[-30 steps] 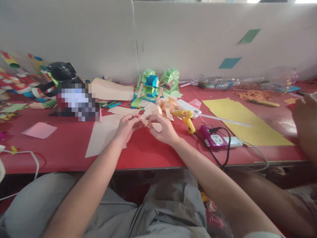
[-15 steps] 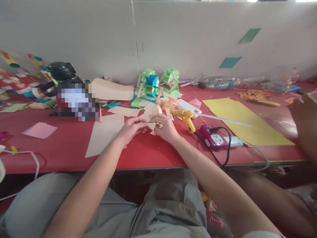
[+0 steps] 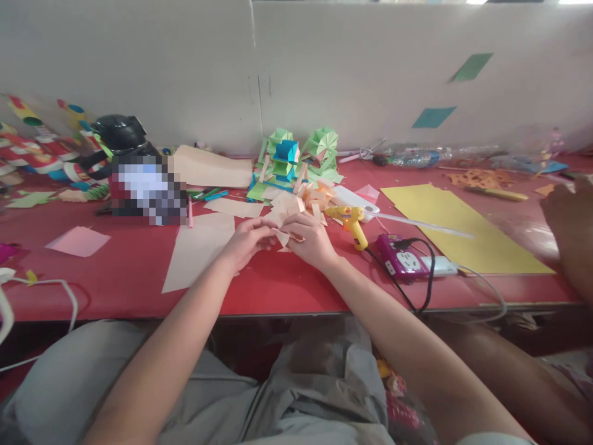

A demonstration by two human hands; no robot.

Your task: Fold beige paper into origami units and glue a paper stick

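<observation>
Close together over the red table [image 3: 287, 287], my left hand [image 3: 250, 242] and my right hand [image 3: 309, 240] pinch a small cream piece of paper [image 3: 282, 238] between them. The fingers of both are curled in, and part of the paper is hidden behind them. Just beyond lie cream and peach paper scraps [image 3: 317, 196]. Green and blue folded paper shapes [image 3: 286, 154] stand farther back. A yellow glue gun [image 3: 349, 221] with a long clear glue stick rests to the right of my right hand.
A purple power strip [image 3: 402, 258] with cables sits at right, by a yellow sheet [image 3: 463, 228]. A cream sheet [image 3: 197, 253] lies left, with a pink square [image 3: 78, 241] beyond it. A black stand-like object [image 3: 119, 133] rises behind. Another person's hand [image 3: 567, 228] is at the right edge.
The small paper between my fingers has turned, so a pointed face now shows below my fingertips. Both hands stay in nearly the same place; the view has shifted slightly.
</observation>
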